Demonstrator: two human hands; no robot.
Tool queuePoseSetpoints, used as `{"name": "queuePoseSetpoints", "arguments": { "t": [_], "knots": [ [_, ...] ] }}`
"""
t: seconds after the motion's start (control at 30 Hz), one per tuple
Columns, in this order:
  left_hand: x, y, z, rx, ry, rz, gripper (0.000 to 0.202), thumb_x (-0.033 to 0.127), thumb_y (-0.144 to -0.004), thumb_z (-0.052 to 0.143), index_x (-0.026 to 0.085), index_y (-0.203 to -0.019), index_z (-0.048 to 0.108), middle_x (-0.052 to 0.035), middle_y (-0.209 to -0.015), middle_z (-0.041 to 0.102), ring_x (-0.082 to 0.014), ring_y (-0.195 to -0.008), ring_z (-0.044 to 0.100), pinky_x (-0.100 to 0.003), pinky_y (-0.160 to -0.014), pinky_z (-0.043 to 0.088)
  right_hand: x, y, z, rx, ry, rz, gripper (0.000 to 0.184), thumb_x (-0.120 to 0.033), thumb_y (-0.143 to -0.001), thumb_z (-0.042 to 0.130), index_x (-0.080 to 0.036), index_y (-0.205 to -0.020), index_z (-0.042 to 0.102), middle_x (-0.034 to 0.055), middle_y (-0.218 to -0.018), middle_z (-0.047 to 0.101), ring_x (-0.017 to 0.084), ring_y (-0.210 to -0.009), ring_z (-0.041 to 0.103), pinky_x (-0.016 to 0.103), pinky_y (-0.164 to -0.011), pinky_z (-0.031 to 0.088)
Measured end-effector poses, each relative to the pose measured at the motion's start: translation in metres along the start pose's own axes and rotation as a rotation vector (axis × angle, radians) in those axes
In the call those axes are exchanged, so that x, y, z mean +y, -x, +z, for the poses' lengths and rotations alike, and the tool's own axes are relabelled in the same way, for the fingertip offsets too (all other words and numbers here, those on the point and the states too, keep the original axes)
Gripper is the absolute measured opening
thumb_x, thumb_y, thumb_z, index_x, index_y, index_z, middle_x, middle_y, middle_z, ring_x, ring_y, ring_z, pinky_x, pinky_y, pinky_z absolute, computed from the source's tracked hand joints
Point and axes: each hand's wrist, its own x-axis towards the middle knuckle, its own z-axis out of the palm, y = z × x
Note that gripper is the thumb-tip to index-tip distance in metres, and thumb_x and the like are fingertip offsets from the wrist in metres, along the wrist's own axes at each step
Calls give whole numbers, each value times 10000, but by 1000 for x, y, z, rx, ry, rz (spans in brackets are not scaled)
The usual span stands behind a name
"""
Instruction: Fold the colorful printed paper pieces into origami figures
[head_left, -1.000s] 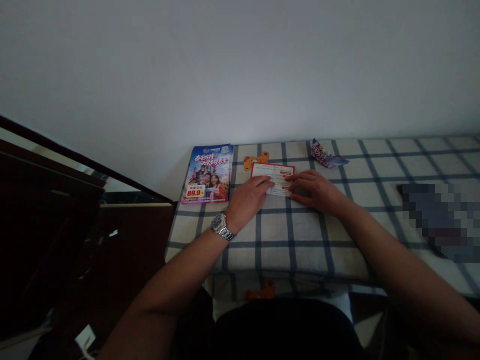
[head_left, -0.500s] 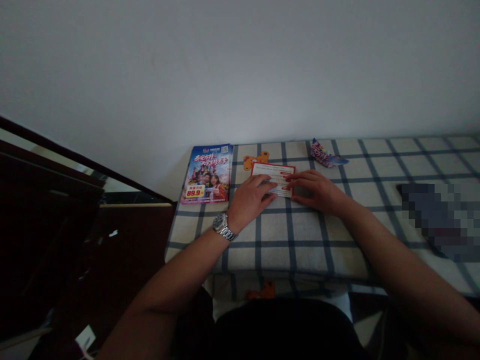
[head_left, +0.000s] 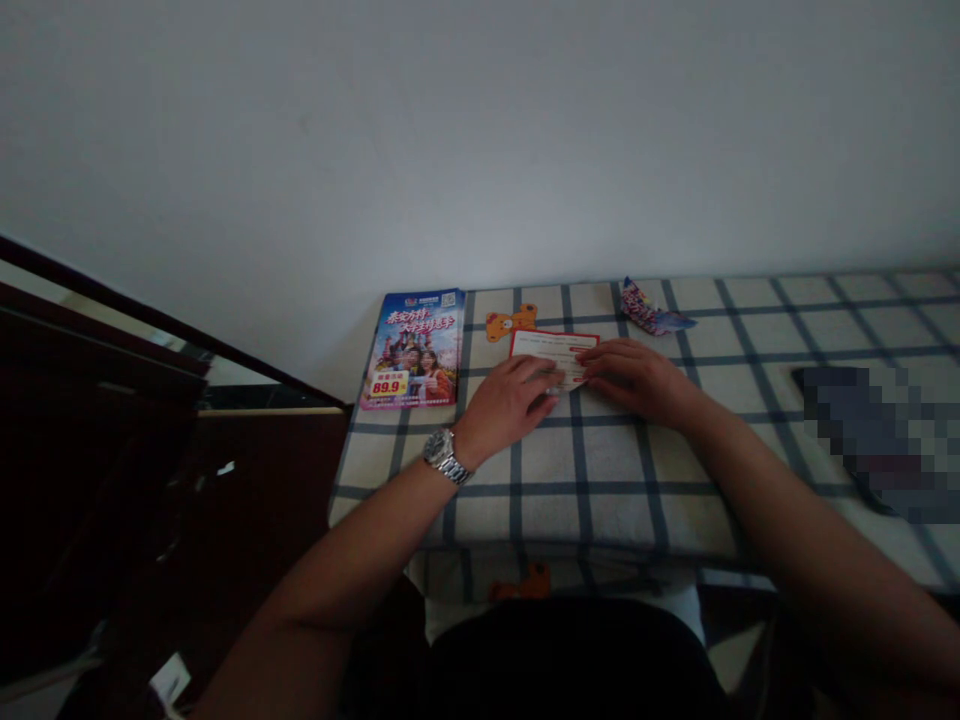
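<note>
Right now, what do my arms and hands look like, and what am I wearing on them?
Both hands are bare: no gloves and no visible rings. The left hand has a silver metal wristwatch with a link bracelet at its wrist. The right hand and wrist carry nothing. The left forearm and the right forearm are uncovered, no sleeve in view.

We reach both bare arms forward, the left forearm (head_left: 360, 560) coming from the lower left and the right forearm (head_left: 787, 520) from the lower right, so that they draw toward each other. Our left hand (head_left: 510, 400) lies palm down, its fingers (head_left: 541, 372) stretched out toward the right and gripping nothing. Our right hand (head_left: 637, 378) is also flat and palm down, fingers pointing left, and the fingertips of both hands almost meet.
</note>
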Motion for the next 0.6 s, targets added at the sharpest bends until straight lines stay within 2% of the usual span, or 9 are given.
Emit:
{"name": "queuePoseSetpoints", "arguments": {
  "t": [0.13, 0.27, 0.43, 0.6],
  "knots": [
    [0, 1, 1, -10, 60, 50, 249, 328, -1067, 586, 196, -1259, 674, -91, -1418, 646, -250, -1329, 586, -492, -1162, 518, 1, 1, -1, -3, 20, 52, 102, -271, -1017, 618, -245, -1085, 689, 104, -1093, 757, 290, -1030, 719, 469, -915, 592],
    [2, 2, 1, -35, 65, 82, 267, 339, -1068, 585, 209, -1276, 689, -89, -1429, 636, -253, -1339, 581, -499, -1171, 515, -1, 2, -1, 22, 58, 123, 108, -296, -1025, 607, -230, -1060, 684, 95, -1023, 742, 269, -932, 719, 417, -830, 584],
    [6, 1, 3, -55, 67, 139, 305, 359, -1076, 572, 183, -1295, 691, -87, -1374, 673, -242, -1328, 588, -451, -1155, 538, -4, 1, 0, 65, 74, 195, 143, -330, -1017, 625, -228, -1081, 702, 95, -1030, 754, 266, -920, 723, 401, -821, 575],
    [6, 1, 3, -58, 84, 137, 282, 378, -1082, 561, 197, -1236, 713, -73, -1388, 679, -240, -1350, 584, -447, -1148, 545, -6, -2, 2, 72, 75, 192, 156, -333, -1019, 627, -227, -1099, 711, 98, -1039, 751, 272, -949, 712, 410, -843, 566]
  ]
}}
